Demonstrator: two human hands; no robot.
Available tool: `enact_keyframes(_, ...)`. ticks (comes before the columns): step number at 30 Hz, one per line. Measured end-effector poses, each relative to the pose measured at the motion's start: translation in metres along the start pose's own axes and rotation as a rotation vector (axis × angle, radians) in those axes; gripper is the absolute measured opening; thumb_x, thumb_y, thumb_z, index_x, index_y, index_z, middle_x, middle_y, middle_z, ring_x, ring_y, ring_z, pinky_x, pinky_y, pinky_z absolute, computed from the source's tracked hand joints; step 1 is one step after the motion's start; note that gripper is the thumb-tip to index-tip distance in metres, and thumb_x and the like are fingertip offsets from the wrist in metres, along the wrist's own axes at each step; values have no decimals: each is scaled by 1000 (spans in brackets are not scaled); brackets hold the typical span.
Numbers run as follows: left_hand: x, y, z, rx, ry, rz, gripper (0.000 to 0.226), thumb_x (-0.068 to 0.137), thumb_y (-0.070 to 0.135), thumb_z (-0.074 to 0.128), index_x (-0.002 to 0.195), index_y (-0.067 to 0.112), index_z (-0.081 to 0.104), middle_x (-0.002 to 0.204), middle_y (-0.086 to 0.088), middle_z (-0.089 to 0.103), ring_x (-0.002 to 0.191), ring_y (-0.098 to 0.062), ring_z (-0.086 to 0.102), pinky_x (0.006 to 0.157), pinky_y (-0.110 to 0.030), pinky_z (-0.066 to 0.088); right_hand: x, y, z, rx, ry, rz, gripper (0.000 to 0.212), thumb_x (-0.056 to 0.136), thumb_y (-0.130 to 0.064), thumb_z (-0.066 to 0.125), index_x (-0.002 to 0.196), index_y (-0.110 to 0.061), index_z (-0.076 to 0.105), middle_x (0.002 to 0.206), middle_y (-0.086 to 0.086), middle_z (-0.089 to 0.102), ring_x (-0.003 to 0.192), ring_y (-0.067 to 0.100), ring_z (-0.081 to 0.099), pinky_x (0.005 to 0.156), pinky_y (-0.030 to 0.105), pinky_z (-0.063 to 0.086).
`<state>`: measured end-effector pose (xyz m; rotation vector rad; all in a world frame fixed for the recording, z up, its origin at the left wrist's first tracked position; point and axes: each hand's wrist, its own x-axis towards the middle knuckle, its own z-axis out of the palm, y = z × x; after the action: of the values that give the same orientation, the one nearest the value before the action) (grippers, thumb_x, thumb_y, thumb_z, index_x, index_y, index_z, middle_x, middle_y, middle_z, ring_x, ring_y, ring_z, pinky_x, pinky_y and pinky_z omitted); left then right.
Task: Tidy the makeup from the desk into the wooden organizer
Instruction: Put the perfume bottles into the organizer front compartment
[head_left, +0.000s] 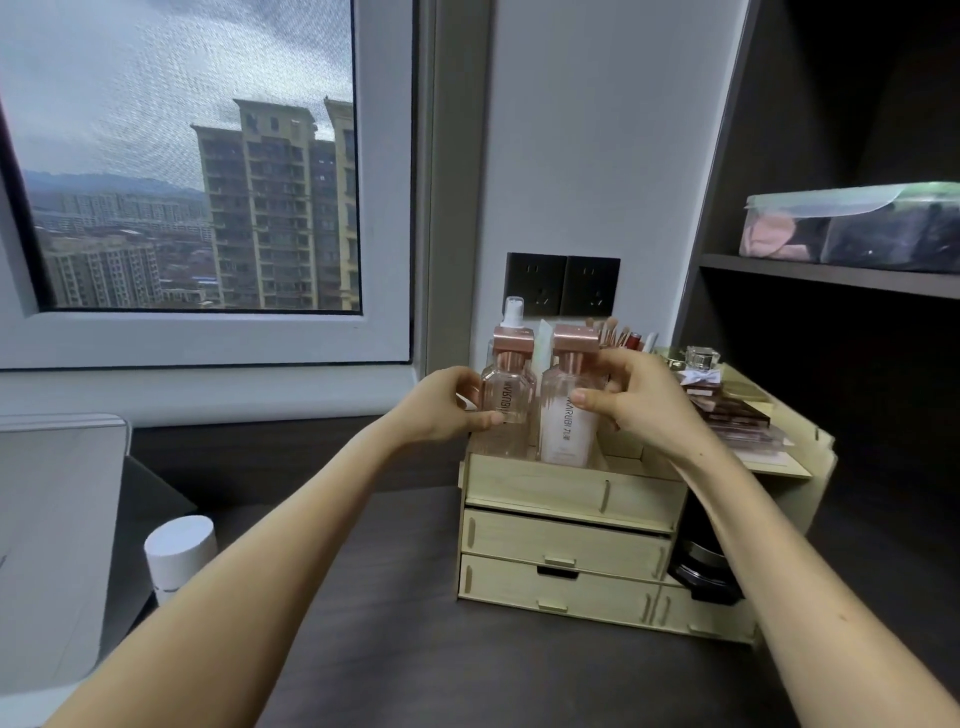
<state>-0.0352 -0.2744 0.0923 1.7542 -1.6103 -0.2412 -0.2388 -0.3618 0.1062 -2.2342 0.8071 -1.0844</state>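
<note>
The left hand (447, 402) curls its fingers and thumb around a clear pink bottle (506, 395). Just to its right, the right hand (639, 400) grips a white bottle (566, 431), thumb across the front. Both bottles have rose-gold pump caps and stand upright, side by side, in the top left compartment of the wooden organizer (566, 540), which sits on the dark desk (415, 649) against the far wall. Makeup brushes (615, 332) stand in a farther compartment, and stacked palettes (727, 415) lie on the organizer's right side under a small perfume bottle (701, 364). A white cylinder (179, 556) stands near the desk's left edge.
</note>
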Motion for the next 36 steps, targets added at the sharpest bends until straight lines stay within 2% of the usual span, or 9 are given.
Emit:
enact_keyframes(6,2,2,2,-16,39,-1,42,77,26,72,110,5,57,98,-2,59,92,-18,57,85,-31,49,14,5,6,13,-4,57,35,81,-16,69,115,-13,61,102,0,67,64,7,52,73,38,52)
enact_keyframes(10,2,1,1,-21,46,2,40,77,26,73,108,6,59,97,-3,61,90,-17,57,79,-26,45,24,7,14,66,-57,76,34,83,-7,65,116,-8,59,107,6,66,56,10,52,50,21,46)
enact_keyframes(16,1,-1,4,-78,72,3,39,76,22,74,108,4,62,95,-7,63,90,-21,58,83,-28,48,35,13,17,91,-67,95,34,83,-3,64,117,-5,59,109,9,66,61,9,53,54,23,48)
enact_keyframes(19,0,0,8,-84,95,17,38,74,23,75,107,8,64,101,-12,69,96,-27,63,91,-38,51,38,13,18,38,-47,73,37,81,-6,67,117,-8,60,117,8,65,69,7,54,67,30,52)
enact_keyframes(22,-1,6,14,-53,107,26,41,73,28,76,109,11,65,101,-9,70,95,-24,64,92,-43,50,32,11,17,-92,10,135,54,79,-11,71,130,-10,51,131,7,57,98,18,61,93,42,50)
enact_keyframes(26,-1,20,21,-16,127,25,43,73,33,75,110,14,64,101,-3,71,95,-18,65,92,-40,51,3,6,8,-223,289,29,36,86,-28,61,122,-22,59,115,-3,66,90,14,61,81,38,54)
enact_keyframes(30,1,36,29,78,150,22,42,75,36,73,110,15,64,102,0,70,95,-16,64,87,-31,50,-11,3,8,-73,32,7,51,83,-26,67,130,-18,51,97,-3,66,69,9,56,53,8,44)
enact_keyframes(33,2,44,39,104,166,2,41,76,37,72,109,13,64,103,-1,70,97,-18,64,86,-32,50,-3,10,12,-132,68,13,55,77,-29,73,127,-15,54,67,1,56,56,9,47,50,18,36)
enact_keyframes(36,5,47,44,138,220,-46,40,74,37,74,104,12,65,101,-4,70,96,-20,64,82,-32,50,4,14,15,-174,76,17,54,78,-31,72,126,-15,54,68,8,59,58,11,48,53,25,37)
